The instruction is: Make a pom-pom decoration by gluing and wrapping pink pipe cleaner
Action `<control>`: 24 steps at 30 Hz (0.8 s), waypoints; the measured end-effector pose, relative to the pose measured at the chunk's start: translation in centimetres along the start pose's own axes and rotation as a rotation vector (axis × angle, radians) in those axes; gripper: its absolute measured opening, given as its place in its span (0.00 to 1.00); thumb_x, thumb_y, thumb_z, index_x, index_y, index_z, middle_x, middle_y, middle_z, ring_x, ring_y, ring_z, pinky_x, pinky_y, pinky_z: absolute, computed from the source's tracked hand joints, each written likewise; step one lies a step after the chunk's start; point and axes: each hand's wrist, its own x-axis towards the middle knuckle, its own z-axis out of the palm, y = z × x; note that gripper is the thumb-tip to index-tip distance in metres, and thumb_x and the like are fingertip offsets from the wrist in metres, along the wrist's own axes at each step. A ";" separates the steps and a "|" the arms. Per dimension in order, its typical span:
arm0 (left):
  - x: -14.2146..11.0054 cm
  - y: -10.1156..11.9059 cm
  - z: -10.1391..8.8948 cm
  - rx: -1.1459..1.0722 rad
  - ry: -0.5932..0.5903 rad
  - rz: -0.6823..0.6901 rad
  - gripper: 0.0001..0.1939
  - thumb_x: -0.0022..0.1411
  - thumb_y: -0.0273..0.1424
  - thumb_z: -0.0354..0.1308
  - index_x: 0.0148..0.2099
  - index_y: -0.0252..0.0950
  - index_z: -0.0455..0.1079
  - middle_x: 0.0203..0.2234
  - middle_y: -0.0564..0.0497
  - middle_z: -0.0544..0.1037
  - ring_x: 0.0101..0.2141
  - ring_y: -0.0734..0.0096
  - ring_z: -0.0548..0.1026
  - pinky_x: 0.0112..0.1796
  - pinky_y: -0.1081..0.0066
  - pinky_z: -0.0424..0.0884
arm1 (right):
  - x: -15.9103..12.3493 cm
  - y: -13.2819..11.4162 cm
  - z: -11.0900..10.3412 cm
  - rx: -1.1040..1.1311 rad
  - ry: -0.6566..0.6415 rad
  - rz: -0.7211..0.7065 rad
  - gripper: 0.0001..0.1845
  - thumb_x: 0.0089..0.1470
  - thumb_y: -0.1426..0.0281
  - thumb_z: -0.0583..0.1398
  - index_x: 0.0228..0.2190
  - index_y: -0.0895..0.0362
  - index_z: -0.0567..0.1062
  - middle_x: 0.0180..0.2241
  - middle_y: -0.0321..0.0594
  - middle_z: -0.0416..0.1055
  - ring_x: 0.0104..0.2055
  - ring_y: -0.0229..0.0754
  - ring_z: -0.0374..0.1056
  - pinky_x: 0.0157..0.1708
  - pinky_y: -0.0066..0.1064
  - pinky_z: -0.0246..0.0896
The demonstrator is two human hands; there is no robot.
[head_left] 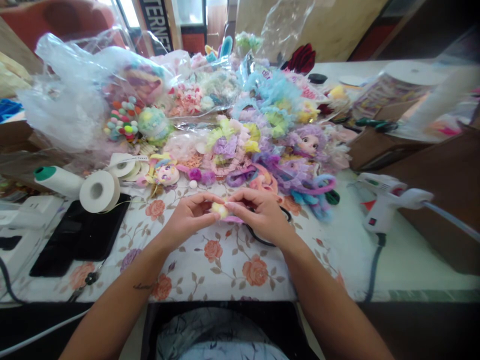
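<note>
Room over frt cloth, pile bhd

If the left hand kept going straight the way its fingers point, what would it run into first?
Most likely the right hand, whose fingertips sit just across the small pale yellow piece at the left hand's fingers. Any remaining gap is hard to judge from this view.
</note>
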 end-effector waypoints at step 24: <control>0.2 -0.1 0.2 -0.065 0.053 -0.036 0.11 0.54 0.28 0.69 0.42 0.39 0.80 0.30 0.52 0.80 0.32 0.74 0.76 0.36 0.75 0.73 | 0.1 0.4 -0.4 -0.133 -0.001 -0.153 0.08 0.59 0.69 0.60 0.30 0.59 0.77 0.26 0.35 0.71 0.26 0.34 0.59 0.27 0.27 0.53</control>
